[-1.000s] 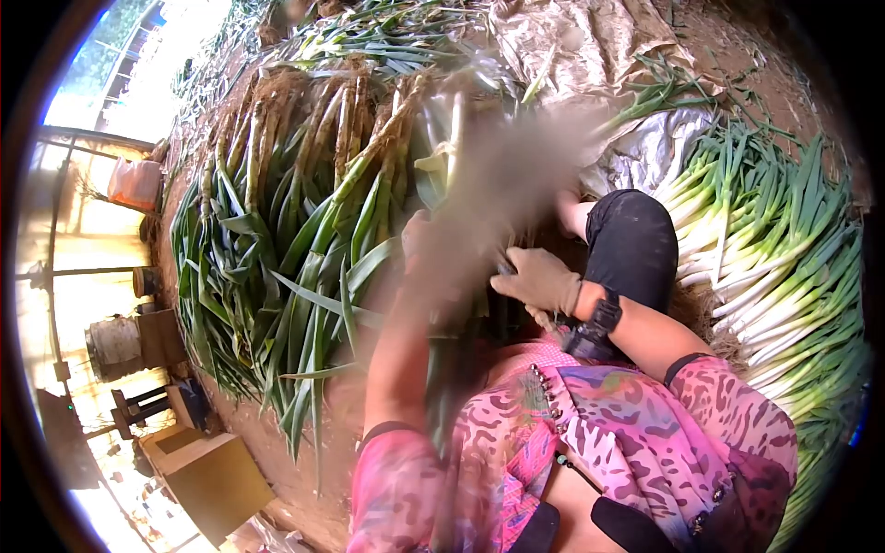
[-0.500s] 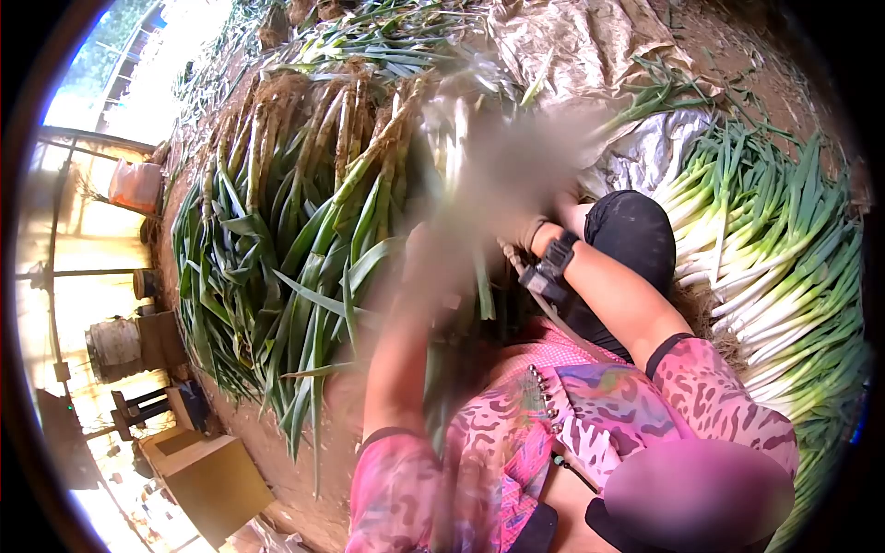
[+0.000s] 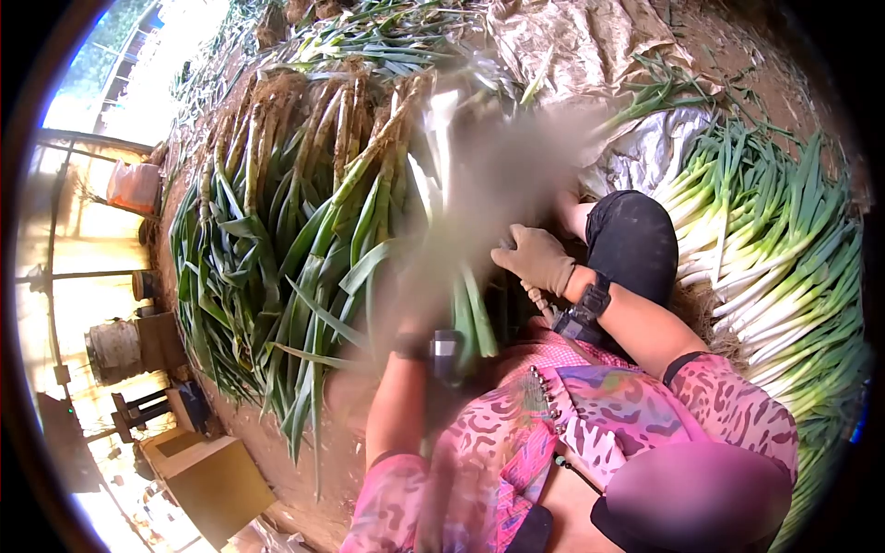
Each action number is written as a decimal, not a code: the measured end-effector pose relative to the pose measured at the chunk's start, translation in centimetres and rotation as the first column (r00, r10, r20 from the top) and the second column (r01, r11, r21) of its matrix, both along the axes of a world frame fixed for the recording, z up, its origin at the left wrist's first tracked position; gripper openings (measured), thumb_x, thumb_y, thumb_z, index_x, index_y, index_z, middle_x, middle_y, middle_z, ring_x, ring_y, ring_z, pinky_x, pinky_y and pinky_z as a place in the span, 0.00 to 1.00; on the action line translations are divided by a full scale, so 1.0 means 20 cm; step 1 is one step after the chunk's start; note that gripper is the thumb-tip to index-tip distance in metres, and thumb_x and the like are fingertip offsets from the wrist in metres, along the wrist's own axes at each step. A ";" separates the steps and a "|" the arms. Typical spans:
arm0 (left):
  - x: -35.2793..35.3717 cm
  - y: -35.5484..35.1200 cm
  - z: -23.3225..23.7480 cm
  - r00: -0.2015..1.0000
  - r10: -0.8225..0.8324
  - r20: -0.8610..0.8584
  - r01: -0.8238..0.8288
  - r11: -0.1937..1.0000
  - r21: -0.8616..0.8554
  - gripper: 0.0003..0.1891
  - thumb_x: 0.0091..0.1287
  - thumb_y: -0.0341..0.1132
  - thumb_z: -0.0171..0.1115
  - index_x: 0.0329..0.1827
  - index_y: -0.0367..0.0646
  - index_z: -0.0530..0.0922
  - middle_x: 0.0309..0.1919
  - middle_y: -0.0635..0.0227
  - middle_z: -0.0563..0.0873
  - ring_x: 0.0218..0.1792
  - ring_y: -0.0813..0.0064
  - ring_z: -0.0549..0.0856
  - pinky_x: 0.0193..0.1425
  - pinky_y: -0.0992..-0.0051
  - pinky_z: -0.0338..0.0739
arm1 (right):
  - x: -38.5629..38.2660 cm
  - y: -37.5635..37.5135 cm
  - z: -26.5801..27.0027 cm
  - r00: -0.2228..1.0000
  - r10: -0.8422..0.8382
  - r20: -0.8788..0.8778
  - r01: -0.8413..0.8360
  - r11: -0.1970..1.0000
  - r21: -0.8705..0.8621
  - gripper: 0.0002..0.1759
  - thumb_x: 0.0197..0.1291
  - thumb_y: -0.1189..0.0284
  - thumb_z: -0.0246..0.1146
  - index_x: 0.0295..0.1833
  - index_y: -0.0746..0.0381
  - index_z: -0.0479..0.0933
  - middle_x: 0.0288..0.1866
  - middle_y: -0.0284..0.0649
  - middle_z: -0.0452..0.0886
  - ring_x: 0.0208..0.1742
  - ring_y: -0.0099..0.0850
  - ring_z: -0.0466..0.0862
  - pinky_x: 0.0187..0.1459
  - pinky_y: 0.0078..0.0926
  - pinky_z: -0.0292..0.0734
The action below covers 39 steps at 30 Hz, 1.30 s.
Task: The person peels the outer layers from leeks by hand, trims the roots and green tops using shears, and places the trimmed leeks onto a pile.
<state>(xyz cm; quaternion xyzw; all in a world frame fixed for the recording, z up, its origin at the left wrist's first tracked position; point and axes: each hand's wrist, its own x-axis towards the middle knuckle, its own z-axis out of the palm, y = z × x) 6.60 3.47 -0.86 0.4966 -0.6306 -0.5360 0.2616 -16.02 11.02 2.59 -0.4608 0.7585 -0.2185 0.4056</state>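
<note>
The right hand (image 3: 539,260) wears a tan glove of matt, slightly rough cloth. A black strap (image 3: 590,302) at its wrist looks like smooth plastic or rubber. The sleeve (image 3: 728,405) is thin pink printed cloth, and the trouser knee (image 3: 631,241) is matt black cloth with pale dust. Near the glove, the leek leaves (image 3: 472,318) are smooth and waxy. The left leek pile (image 3: 304,212) has dull, soil-crusted stems and rough brown roots. The right leek pile (image 3: 774,249) shows smooth, glossy white stems. The far crumpled sheet (image 3: 572,41) looks like dusty plastic, and the grey sheet (image 3: 650,152) has a faint sheen. The ground (image 3: 249,424) is dry, crumbly earth.
</note>
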 end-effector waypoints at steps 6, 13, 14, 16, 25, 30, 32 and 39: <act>0.03 0.01 -0.24 0.984 0.077 0.161 -0.087 0.995 0.055 0.23 0.71 0.51 0.64 0.39 0.34 0.85 0.29 0.70 0.86 0.30 0.81 0.80 0.37 0.75 0.75 | -0.02 -0.19 -0.07 0.993 0.106 -0.053 -0.110 0.991 -0.074 0.28 0.57 0.51 0.62 0.41 0.69 0.84 0.36 0.58 0.87 0.43 0.53 0.88 0.50 0.45 0.81; -0.01 0.02 -0.22 0.957 0.084 0.279 -0.105 0.992 0.064 0.26 0.70 0.54 0.64 0.40 0.32 0.84 0.30 0.66 0.87 0.32 0.77 0.81 0.40 0.71 0.77 | -0.13 -0.52 0.16 0.987 0.009 0.158 -0.039 0.980 0.193 0.25 0.62 0.55 0.60 0.33 0.70 0.85 0.24 0.49 0.85 0.24 0.39 0.88 0.32 0.35 0.83; -0.02 0.05 -0.15 0.959 0.046 0.281 -0.045 0.999 -0.008 0.26 0.70 0.54 0.64 0.41 0.32 0.84 0.31 0.65 0.87 0.32 0.76 0.82 0.40 0.71 0.77 | -0.14 -0.52 0.16 0.985 0.032 0.171 -0.061 0.984 0.169 0.25 0.63 0.56 0.60 0.33 0.71 0.85 0.23 0.48 0.85 0.23 0.39 0.87 0.31 0.35 0.82; -0.04 0.05 -0.15 0.952 0.072 0.296 -0.077 0.997 0.007 0.26 0.70 0.54 0.64 0.41 0.32 0.85 0.31 0.65 0.87 0.32 0.76 0.81 0.40 0.71 0.77 | -0.17 -0.52 0.16 0.978 0.074 0.196 -0.101 0.987 0.128 0.25 0.63 0.56 0.59 0.33 0.71 0.85 0.23 0.48 0.85 0.21 0.39 0.86 0.27 0.36 0.81; 0.00 0.01 -0.25 0.962 0.238 0.136 -0.263 0.943 0.205 0.22 0.73 0.49 0.63 0.38 0.33 0.85 0.29 0.72 0.85 0.28 0.82 0.77 0.34 0.75 0.73 | -0.11 -0.36 -0.25 0.912 0.092 0.400 -0.130 0.989 0.068 0.27 0.60 0.54 0.61 0.32 0.72 0.83 0.25 0.53 0.84 0.26 0.46 0.86 0.34 0.39 0.81; 0.07 -0.03 -0.21 0.985 0.113 0.134 -0.128 0.985 0.115 0.23 0.70 0.50 0.63 0.40 0.33 0.85 0.30 0.66 0.87 0.30 0.76 0.82 0.38 0.72 0.77 | -0.04 -0.07 -0.10 0.927 0.191 0.323 -0.206 0.978 0.012 0.26 0.59 0.53 0.62 0.28 0.70 0.80 0.23 0.51 0.83 0.26 0.46 0.85 0.33 0.41 0.78; 0.05 -0.09 -0.05 0.968 0.084 0.236 -0.052 0.989 -0.140 0.21 0.68 0.50 0.64 0.41 0.35 0.85 0.34 0.60 0.89 0.34 0.67 0.86 0.42 0.68 0.79 | -0.06 -0.05 -0.08 0.955 0.179 0.238 -0.179 0.984 -0.021 0.25 0.59 0.55 0.62 0.28 0.69 0.80 0.22 0.49 0.83 0.22 0.42 0.84 0.30 0.40 0.78; 0.18 -0.75 0.26 0.552 0.479 0.683 0.098 0.775 -0.624 0.26 0.64 0.43 0.68 0.63 0.40 0.77 0.61 0.55 0.83 0.62 0.54 0.81 0.66 0.60 0.74 | -0.07 -0.03 0.04 0.962 0.087 0.259 -0.102 0.994 0.046 0.22 0.58 0.56 0.62 0.31 0.69 0.79 0.22 0.50 0.82 0.21 0.43 0.84 0.32 0.39 0.80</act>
